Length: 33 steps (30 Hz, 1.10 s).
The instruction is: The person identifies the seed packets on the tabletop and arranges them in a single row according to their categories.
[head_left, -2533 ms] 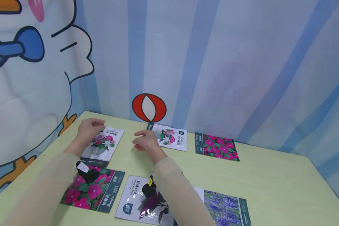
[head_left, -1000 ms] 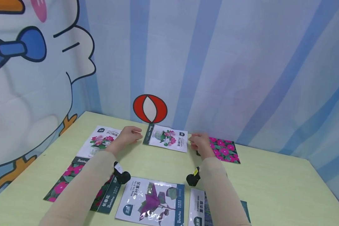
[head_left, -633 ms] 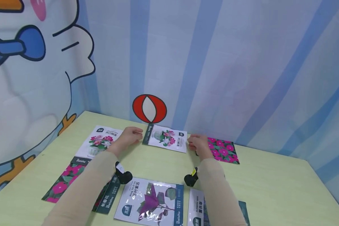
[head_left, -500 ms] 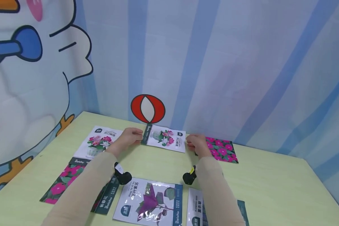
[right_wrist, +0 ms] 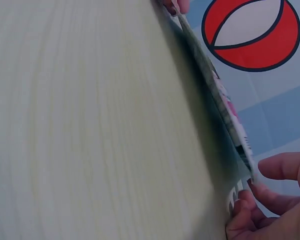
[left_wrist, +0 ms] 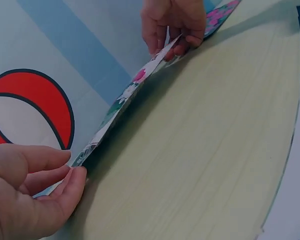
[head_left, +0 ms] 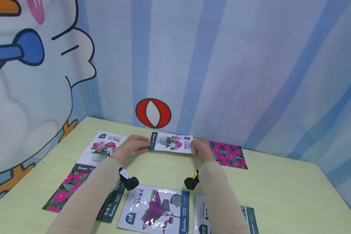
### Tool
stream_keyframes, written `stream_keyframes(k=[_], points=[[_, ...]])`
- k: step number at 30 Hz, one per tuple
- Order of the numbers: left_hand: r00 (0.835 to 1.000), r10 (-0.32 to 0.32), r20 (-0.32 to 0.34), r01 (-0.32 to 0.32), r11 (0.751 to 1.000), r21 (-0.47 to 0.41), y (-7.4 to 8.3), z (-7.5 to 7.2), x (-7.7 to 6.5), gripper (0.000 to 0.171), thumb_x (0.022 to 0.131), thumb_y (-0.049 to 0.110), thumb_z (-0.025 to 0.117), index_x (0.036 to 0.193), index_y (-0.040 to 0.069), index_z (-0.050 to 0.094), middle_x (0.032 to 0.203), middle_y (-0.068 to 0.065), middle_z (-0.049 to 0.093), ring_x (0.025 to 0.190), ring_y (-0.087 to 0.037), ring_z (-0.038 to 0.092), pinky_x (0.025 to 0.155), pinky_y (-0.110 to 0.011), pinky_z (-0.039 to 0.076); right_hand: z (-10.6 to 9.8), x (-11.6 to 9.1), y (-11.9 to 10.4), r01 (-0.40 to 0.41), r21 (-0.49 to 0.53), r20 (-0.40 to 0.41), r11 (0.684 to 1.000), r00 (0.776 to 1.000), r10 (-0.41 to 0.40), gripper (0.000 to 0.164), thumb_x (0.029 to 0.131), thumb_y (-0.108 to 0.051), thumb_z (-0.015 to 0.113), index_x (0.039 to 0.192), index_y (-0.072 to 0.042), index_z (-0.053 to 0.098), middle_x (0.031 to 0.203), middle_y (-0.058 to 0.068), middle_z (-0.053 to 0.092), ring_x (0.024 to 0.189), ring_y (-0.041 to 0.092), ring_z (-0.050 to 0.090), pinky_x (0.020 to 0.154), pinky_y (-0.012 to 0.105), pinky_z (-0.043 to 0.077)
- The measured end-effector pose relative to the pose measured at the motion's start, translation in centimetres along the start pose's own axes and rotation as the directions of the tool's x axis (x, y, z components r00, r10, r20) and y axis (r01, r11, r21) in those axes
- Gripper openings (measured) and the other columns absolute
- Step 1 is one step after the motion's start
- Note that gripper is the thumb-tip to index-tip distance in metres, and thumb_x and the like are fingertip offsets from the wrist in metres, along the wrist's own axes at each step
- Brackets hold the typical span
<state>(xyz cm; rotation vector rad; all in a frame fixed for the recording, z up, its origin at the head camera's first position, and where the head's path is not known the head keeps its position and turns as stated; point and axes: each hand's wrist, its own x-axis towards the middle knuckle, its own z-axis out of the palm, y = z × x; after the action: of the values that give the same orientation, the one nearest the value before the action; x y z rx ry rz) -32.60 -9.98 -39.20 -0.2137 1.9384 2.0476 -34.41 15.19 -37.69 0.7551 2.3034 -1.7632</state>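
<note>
A white seed packet (head_left: 172, 142) with a pot of pink and white flowers and a dark end band hangs between both hands at the table's back edge. My left hand (head_left: 131, 148) pinches its dark-banded left end between thumb and fingers. At the other end, my right hand (head_left: 203, 149) holds the packet's right edge. Both wrist views show the packet (left_wrist: 117, 107) tilted, its near edge raised off the table with a shadow beneath. The right wrist view has the right hand's fingertips (right_wrist: 262, 195) at the packet's corner.
A matching packet (head_left: 100, 149) lies at the left, above a pink-flower packet (head_left: 62, 196) partly under my left sleeve. A purple-leaf packet (head_left: 161, 208) and a lavender packet (head_left: 200, 213) lie in front. Another pink-flower packet (head_left: 228, 155) is right of my right hand. A printed curtain (head_left: 237, 81) stands behind.
Both hands moved right from the left packet to the back middle one. They have now taken its two ends, and its near edge has tipped up off the table.
</note>
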Motion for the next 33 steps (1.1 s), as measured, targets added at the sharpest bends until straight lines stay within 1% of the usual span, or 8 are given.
stream_keyframes(k=[4,7,9,14,17,19,26,33], points=[[0.999,-0.03,0.038,0.034,0.994,-0.102,0.06,-0.13,-0.27,0.049,0.089,-0.009,0.052,0.135,-0.012,0.037,0.131,-0.027,0.043,0.079,-0.013,0.057,0.084,-0.026,0.052,0.34,0.25,0.11,0.016,0.044,-0.053,0.999,0.999,-0.014,0.035,0.083,-0.001,0.058,0.117,0.006,0.054,0.094,0.011,0.052,0.072,0.018,0.045,0.053,0.025,0.037],[0.997,-0.067,0.045,0.074,0.983,-0.168,0.19,-0.01,-0.31,0.05,0.088,-0.01,0.052,0.136,-0.011,0.036,0.126,-0.025,0.046,0.075,-0.012,0.058,0.081,-0.024,0.052,0.28,0.22,0.12,0.016,0.111,-0.04,0.994,0.999,-0.012,0.039,0.084,0.001,0.056,0.123,0.005,0.053,0.113,0.015,0.056,0.087,0.021,0.05,0.061,0.027,0.042],[0.995,-0.087,0.049,0.096,0.974,-0.206,0.26,0.06,-0.4,0.051,0.088,-0.011,0.052,0.137,-0.01,0.036,0.118,-0.023,0.05,0.074,-0.012,0.058,0.079,-0.023,0.053,0.19,0.16,0.11,0.014,0.143,-0.021,0.99,1.0,-0.011,0.04,0.085,0.002,0.056,0.125,0.004,0.052,0.12,0.017,0.055,0.091,0.022,0.051,0.063,0.026,0.043],[0.99,-0.137,0.038,0.142,0.949,-0.28,0.25,0.02,-0.65,0.055,0.085,-0.01,0.058,0.136,-0.007,0.039,0.09,-0.012,0.058,0.07,-0.012,0.057,0.069,-0.018,0.053,0.01,-0.22,0.0,-0.009,0.206,0.056,0.978,0.998,-0.002,0.041,0.088,0.0,0.055,0.129,0.0,0.051,0.122,0.017,0.054,0.092,0.021,0.053,0.063,0.023,0.045],[0.988,-0.146,0.044,0.152,0.935,-0.32,0.21,0.04,-0.55,0.055,0.085,-0.011,0.057,0.137,-0.007,0.038,0.076,-0.009,0.059,0.065,-0.011,0.056,0.063,-0.016,0.052,-0.08,-0.39,-0.06,-0.026,0.249,0.105,0.968,0.994,0.0,0.041,0.089,0.0,0.054,0.13,-0.002,0.05,0.124,0.017,0.053,0.095,0.022,0.053,0.065,0.024,0.047],[0.987,-0.149,0.053,0.159,0.933,-0.324,0.2,0.04,-0.53,0.054,0.087,-0.01,0.054,0.138,-0.006,0.037,0.072,-0.007,0.059,0.064,-0.01,0.055,0.061,-0.015,0.051,-0.14,-0.41,-0.09,-0.037,0.277,0.127,0.96,0.992,0.002,0.042,0.09,0.0,0.054,0.131,-0.003,0.05,0.125,0.016,0.053,0.097,0.023,0.054,0.068,0.024,0.048],[0.983,-0.163,0.082,0.18,0.939,-0.294,0.01,0.21,-0.4,0.055,0.09,-0.005,0.051,0.142,-0.002,0.032,0.079,-0.005,0.057,0.068,-0.009,0.057,0.064,-0.016,0.052,-0.1,-0.16,-0.2,-0.058,0.335,0.184,0.94,0.983,-0.005,0.043,0.091,0.002,0.052,0.133,-0.006,0.05,0.128,0.018,0.051,0.1,0.024,0.054,0.074,0.024,0.053],[0.979,-0.192,0.07,0.204,0.928,-0.311,0.03,0.35,-0.25,0.053,0.091,-0.001,0.052,0.141,-0.001,0.032,0.1,-0.011,0.052,0.077,-0.012,0.055,0.074,-0.019,0.053,-0.34,-0.24,-0.22,-0.067,0.325,0.24,0.943,0.971,-0.013,0.041,0.092,0.0,0.052,0.132,-0.006,0.051,0.127,0.016,0.051,0.101,0.024,0.054,0.074,0.026,0.054]])
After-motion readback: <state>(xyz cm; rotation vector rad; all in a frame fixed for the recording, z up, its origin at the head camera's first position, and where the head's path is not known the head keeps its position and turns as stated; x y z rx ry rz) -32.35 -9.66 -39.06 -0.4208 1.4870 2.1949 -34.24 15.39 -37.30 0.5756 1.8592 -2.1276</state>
